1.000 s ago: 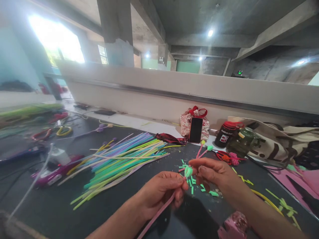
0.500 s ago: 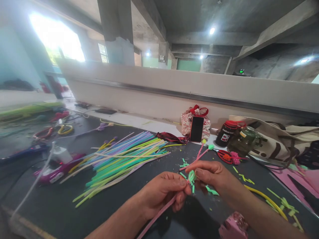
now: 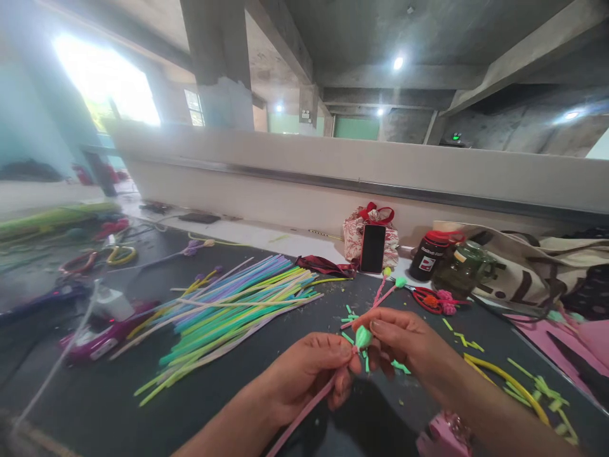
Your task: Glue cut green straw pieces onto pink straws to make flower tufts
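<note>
Now the left hand [image 3: 311, 362] pinches a pink stem [image 3: 306, 411] (right hand [image 3: 404, 337], its green bud [image 3: 363, 337]).

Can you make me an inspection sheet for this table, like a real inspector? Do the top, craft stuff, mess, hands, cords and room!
Surface: dark tabletop, littered with scraps.
Job's things: pink stem with a green bud, held up; coloured strips piled at left.
Clutter: green snippets beyond the hands; phone propped against a patterned bag.
Hands: left hand pinches the stem below the bud; right hand touches the bud, grip unclear.
Cables: pale cord at far left, blurred.
Surroundings: low white partition, concrete pillar, lit lamp.
</note>
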`<state>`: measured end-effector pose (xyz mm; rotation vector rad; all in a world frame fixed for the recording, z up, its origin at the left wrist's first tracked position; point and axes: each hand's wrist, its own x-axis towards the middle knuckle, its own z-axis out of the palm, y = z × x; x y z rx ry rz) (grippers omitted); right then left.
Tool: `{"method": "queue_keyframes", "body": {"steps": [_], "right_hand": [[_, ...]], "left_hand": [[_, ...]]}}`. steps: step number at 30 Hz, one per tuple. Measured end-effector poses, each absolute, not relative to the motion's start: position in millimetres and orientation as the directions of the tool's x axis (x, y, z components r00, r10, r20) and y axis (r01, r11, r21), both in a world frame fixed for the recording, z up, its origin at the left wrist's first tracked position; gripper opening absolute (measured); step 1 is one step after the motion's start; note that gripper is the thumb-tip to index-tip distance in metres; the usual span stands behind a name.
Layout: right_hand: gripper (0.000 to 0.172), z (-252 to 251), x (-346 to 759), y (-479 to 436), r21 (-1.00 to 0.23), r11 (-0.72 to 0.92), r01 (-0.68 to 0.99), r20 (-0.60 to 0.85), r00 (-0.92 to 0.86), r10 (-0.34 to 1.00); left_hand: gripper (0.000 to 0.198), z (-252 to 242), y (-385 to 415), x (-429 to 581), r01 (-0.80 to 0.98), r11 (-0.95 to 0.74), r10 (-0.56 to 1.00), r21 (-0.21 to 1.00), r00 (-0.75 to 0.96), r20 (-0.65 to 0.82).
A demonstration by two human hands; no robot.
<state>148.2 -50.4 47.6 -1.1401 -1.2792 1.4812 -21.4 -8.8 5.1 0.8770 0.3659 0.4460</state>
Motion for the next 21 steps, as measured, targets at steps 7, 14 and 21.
{"method": "queue_keyframes", "body": {"steps": [7,14,21], "right_hand": [[0.026,40,154,-47,-0.999,-0.051,-0.005,-0.048,-0.235,0.971],[0.030,36,159,-47,-0.998,0.066,0.012,0.057,-0.374,0.926],[0.017,40,153,-50,-0.990,0.108,0.090,0.070,-0.350,0.934]], "left_hand": [[0.026,8,-12,-21,-0.167,0.449,0.581,0.878,0.801,-0.145],[0.024,7,-10,-22,-0.177,0.477,0.524,0.861,0.844,-0.116],[0.023,7,-11,-22,-0.174,0.510,0.502,0.842,0.855,-0.127]]}}
